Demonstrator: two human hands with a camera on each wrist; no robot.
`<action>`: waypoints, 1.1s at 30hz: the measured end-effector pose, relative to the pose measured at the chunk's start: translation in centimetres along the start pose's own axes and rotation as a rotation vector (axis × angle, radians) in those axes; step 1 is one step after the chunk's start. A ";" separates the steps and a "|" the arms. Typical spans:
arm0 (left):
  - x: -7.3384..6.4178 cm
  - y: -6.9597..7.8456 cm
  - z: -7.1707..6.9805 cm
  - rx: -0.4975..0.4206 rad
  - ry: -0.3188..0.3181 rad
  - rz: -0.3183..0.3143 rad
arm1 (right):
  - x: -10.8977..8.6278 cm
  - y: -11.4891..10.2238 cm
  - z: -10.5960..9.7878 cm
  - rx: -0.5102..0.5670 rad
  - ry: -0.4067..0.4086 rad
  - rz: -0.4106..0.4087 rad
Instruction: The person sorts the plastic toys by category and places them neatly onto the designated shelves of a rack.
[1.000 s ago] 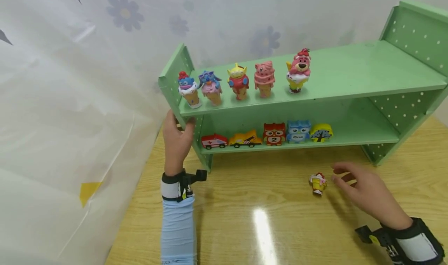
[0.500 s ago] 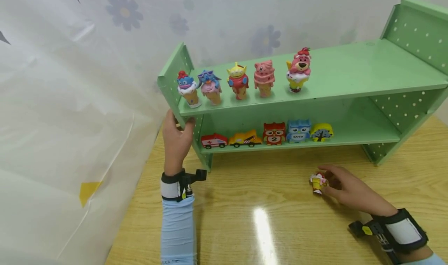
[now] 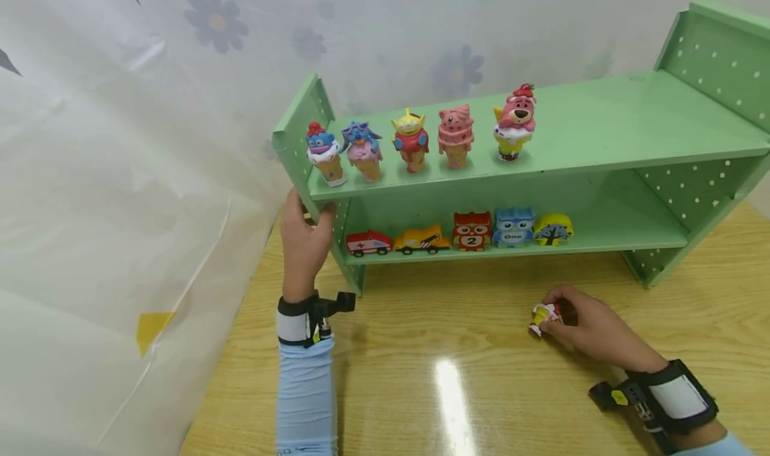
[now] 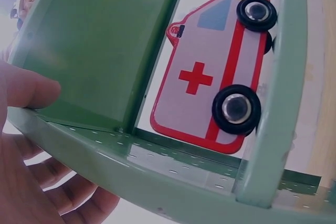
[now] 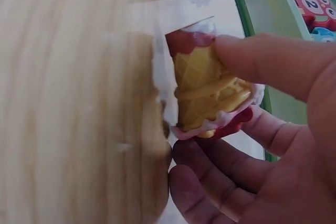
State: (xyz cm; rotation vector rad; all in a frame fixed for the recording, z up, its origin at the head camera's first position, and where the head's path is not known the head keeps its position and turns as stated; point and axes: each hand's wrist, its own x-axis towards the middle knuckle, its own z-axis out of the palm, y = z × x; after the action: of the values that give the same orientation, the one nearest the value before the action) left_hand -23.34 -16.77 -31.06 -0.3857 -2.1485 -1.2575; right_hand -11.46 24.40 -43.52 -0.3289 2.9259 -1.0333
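Observation:
My left hand holds the left side panel of a green two-tier shelf. In the left wrist view its thumb lies on the panel's inner side and the other fingers are outside. Low over the tabletop, my right hand pinches a small ice-cream-cone figurine between thumb and fingers. The right wrist view shows its yellow waffle cone tipped over, with pink and red parts pointing down. Several ice-cream-cone figurines stand on the upper tier, among them a pink bear and a yellow-headed one.
On the lower tier stand an ambulance, a yellow tow truck, a red owl, a blue owl and a yellow tree block. Behind the wooden table hangs a pale flowered sheet.
My right hand has moved left to the cone figurine on the table and taken hold of it, and the figurine has turned and tipped. The left hand stays on the shelf panel.

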 end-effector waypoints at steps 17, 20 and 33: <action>0.0 0.0 -0.1 -0.032 -0.006 -0.031 | -1.1 -0.5 -0.8 -0.087 0.323 -0.129; 0.0 0.0 -0.1 -0.022 -0.003 -0.031 | -1.4 -0.9 -1.2 -0.087 0.357 -0.144; -0.1 0.0 0.1 -0.010 -0.002 -0.012 | -2.6 -5.3 -5.1 0.112 0.489 -0.176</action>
State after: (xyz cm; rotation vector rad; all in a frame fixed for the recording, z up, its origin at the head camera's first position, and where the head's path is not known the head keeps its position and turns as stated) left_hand -23.28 -16.70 -31.12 -0.3793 -2.1495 -1.2752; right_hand -8.41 24.04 -36.33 -0.3830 3.2841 -1.4844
